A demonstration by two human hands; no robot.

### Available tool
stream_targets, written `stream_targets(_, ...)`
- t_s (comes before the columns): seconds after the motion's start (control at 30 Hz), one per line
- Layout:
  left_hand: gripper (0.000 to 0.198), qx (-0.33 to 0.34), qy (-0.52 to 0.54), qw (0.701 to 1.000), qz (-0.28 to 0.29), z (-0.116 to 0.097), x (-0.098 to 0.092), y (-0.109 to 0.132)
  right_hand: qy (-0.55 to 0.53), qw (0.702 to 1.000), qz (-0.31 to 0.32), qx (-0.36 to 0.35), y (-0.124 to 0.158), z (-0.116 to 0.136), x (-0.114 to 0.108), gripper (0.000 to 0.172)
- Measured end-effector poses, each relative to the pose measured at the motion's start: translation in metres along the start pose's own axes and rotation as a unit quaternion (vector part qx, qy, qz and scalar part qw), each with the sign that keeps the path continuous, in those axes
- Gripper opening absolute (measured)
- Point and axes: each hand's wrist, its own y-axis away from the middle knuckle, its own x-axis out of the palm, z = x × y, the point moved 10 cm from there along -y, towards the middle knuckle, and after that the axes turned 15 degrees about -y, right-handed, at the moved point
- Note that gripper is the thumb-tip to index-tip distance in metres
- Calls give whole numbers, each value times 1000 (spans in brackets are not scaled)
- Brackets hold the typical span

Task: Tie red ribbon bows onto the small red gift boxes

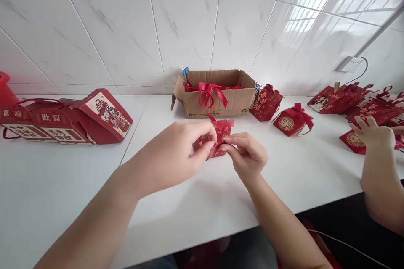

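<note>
We pinch a red gift box [219,135] between left hand [176,151] and right hand [251,155], fingers [239,139] nearly meeting, top edge toward the cardboard box [238,103], long axis unclear

The wearer's left hand [178,149] blocks part of the small red packet [222,152], and whatever's between the right hand's fingers [238,139] is too tiny to make out. The cardboard box [235,104] mostly hides the red stuff [190,88] inside. A co-worker's hand [375,136] covers part of a red box [351,141] (that arm [383,185] runs off-frame), and the left edge chops a red container [6,91].
</note>
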Motion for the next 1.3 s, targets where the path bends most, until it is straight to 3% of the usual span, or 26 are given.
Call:
stream_targets(0.17,15,-55,65,993,80,7,20,9,2,1000,13,-14,-1,8,3,19)
stream_targets(0.37,14,-16,24,993,117,-3,22,10,-24,996,64,-49,-4,25,13,23)
stream_targets(0.6,17,9,20,991,133,-1,25,10,-99,993,56,25,4,5,13,34)
stream_targets(0.77,18,32,22,989,146,-5,26,7,-107,991,70,33,6,2,16,33)
stream_targets(0.9,18,13,72,982,172,-5,29,7,-117,990,67,35,7,2,18,32)
stream_targets(1.0,20,-7,75,988,134,-1,25,2,-127,987,39,87,9,-8,15,30)
stream_targets(1.07,21,-13,65,994,85,2,18,-2,-149,975,8,165,13,-23,13,29)
stream_targets(1.2,16,-13,78,996,40,6,15,-8,-242,916,-16,318,26,-49,24,27)
stream_targets(1.3,14,-17,90,995,33,8,15,-10,-288,892,-26,348,29,-55,28,28)
